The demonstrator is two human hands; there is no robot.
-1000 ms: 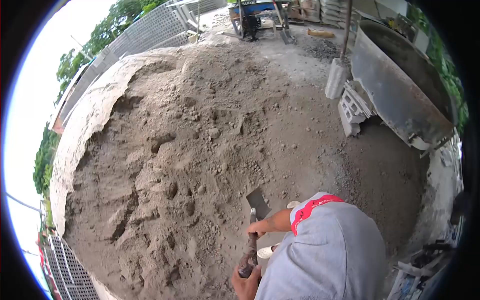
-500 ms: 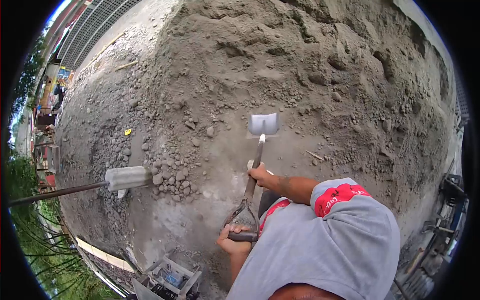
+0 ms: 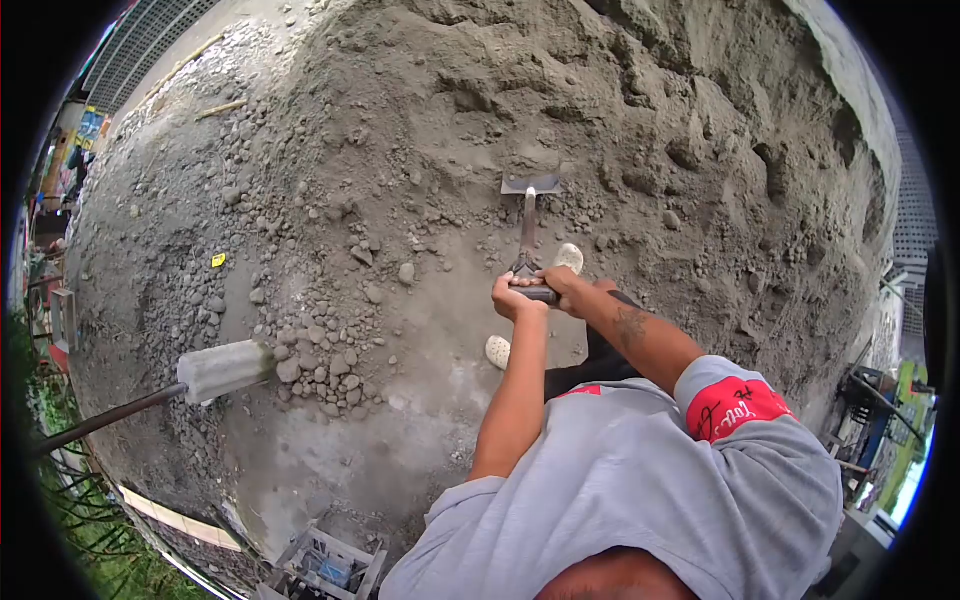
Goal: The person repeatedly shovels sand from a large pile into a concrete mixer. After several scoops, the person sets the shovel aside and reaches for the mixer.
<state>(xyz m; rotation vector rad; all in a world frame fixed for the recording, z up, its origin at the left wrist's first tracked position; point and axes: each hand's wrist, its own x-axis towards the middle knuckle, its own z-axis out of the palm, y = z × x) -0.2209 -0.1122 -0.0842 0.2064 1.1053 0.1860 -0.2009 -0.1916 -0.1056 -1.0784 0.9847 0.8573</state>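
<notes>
**Both grips closed on shovel handle; blade at the near edge of the soil heap**

At far left, perforated grey blocks (image 3: 150, 48) stand in stacked rows. Nearer, on the left, a metal rod (image 3: 115, 418) leads into a pale concrete cylinder (image 3: 226, 371), lying tilted. Farther off, a small yellow item (image 3: 218, 260) rests on gravelly ground, and a thin stick (image 3: 221, 108) lies beyond it. Just right of the cylinder is a loose cluster of rounded stones (image 3: 330, 365). At near left, a grey frame (image 3: 325, 562) with a blue part inside is only partly in view.

Toward the middle, a pale perforated left shoe (image 3: 498, 351) stands on dusty ground. The left grip (image 3: 517, 297) is clamped around the left part of the shovel's handle. The shovel (image 3: 528, 222) points away from the person, its blade far and its handle near. The blade lies at the near edge of the heap; whether it carries soil cannot be determined. The right grip (image 3: 563, 288) is closed at the right part of the same handle, just beside the left; its finger wrap is partly hidden. The right shoe (image 3: 569, 259) stands just beyond it.

Right of the blade, the soil heap (image 3: 720, 130) rises, lumpy and pitted. The person's grey shirt (image 3: 640, 470) carries a red sleeve band (image 3: 738, 407) at near right.
</notes>
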